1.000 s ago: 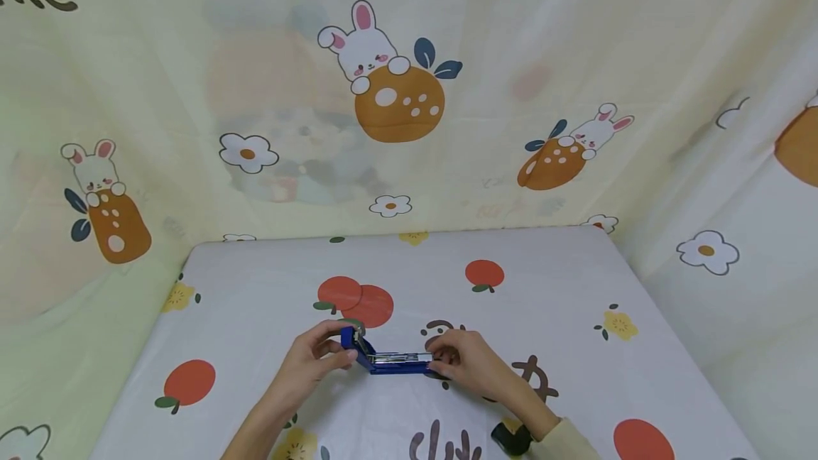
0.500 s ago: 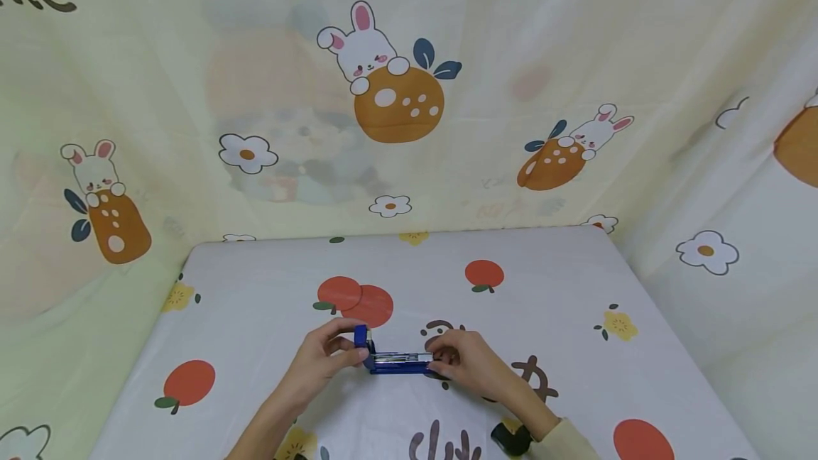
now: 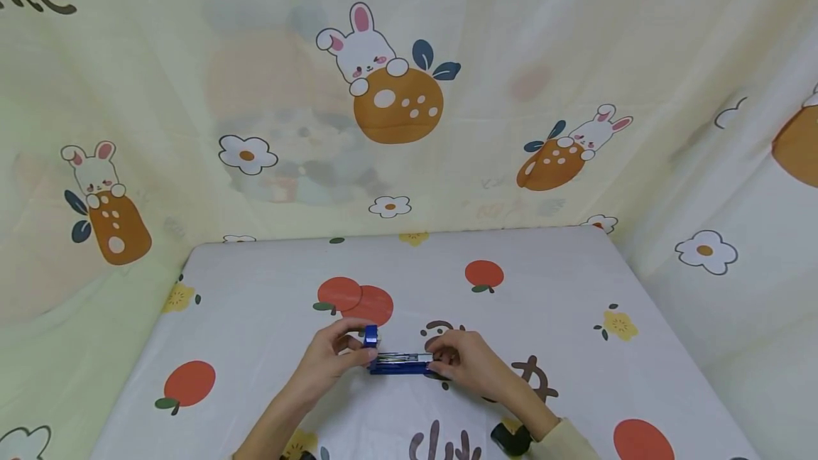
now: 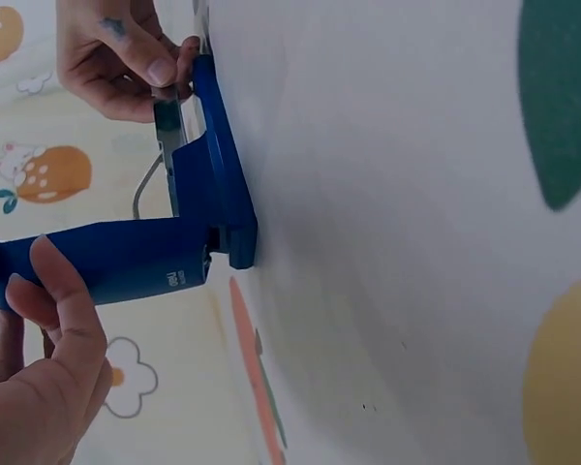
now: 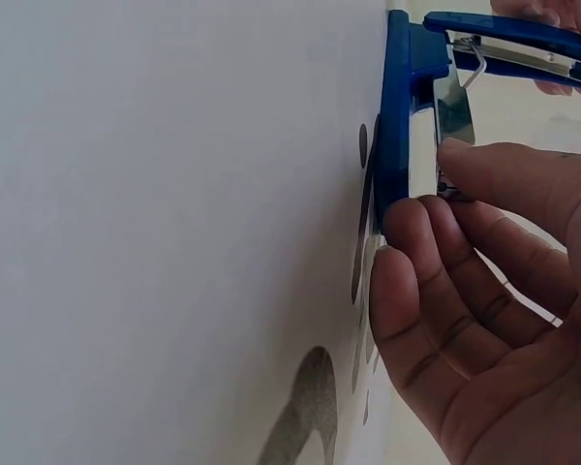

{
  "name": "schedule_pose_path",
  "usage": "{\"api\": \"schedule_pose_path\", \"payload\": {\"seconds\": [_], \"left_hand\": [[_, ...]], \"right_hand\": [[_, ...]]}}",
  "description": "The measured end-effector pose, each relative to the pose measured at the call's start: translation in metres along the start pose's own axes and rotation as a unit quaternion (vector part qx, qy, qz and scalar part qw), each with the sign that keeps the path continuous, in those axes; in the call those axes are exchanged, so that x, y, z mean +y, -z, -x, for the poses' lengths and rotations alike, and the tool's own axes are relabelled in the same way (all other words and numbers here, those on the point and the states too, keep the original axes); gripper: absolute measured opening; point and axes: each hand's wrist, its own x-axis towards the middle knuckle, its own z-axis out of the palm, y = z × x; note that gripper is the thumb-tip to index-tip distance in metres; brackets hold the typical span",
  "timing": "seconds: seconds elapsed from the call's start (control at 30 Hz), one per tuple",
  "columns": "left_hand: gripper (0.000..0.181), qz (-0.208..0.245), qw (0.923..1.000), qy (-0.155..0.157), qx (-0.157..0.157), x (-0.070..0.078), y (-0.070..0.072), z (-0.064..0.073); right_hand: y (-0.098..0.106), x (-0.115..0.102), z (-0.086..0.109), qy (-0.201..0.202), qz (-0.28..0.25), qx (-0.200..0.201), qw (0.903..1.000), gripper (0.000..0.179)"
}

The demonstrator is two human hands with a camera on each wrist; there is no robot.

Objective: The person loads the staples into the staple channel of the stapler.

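A blue stapler (image 3: 401, 365) stands on the table with its top arm (image 4: 116, 260) swung up, roughly at a right angle to the base. My left hand (image 3: 334, 355) grips that raised arm between thumb and fingers. At the stapler's other end, my right hand (image 3: 469, 362) pinches the front tip of the metal magazine (image 5: 453, 111), thumb on one side and fingers on the other. The blue base (image 5: 395, 116) lies along the tabletop, with the right fingertips beside its front end. A bent metal spring (image 4: 147, 186) shows between arm and magazine.
The table cover (image 3: 543, 318) is white with printed fruit and flowers. A pale curtain (image 3: 460, 162) with rabbit prints rises behind the table and at both sides. A black object (image 3: 511, 439) is by the right forearm.
My left hand has moved right, bringing the stapler's top arm from leaning back left to about upright. My right hand and the stapler's base have stayed in place.
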Motion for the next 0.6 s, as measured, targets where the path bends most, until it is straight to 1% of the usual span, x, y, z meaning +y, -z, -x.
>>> {"api": "schedule_pose_path", "payload": {"seconds": [0.17, 0.27, 0.5, 0.6], "left_hand": [[0.043, -0.014, 0.9998, -0.011, -0.003, -0.001, -0.002, -0.003], [0.042, -0.015, 0.9998, -0.014, -0.006, -0.001, -0.004, -0.004], [0.041, -0.022, 0.9998, -0.002, -0.002, 0.001, -0.011, -0.008], [0.04, -0.026, 0.9997, -0.003, -0.002, 0.0, -0.014, -0.01]], "right_hand": [[0.0, -0.001, 0.0, -0.004, 0.002, 0.0, 1.0, 0.019], [0.001, -0.001, 0.0, -0.008, 0.001, -0.003, 1.0, 0.02], [0.001, -0.002, -0.001, -0.009, -0.001, -0.006, 0.9999, 0.019], [0.001, -0.001, -0.001, -0.009, -0.003, -0.007, 0.9999, 0.019]]}}
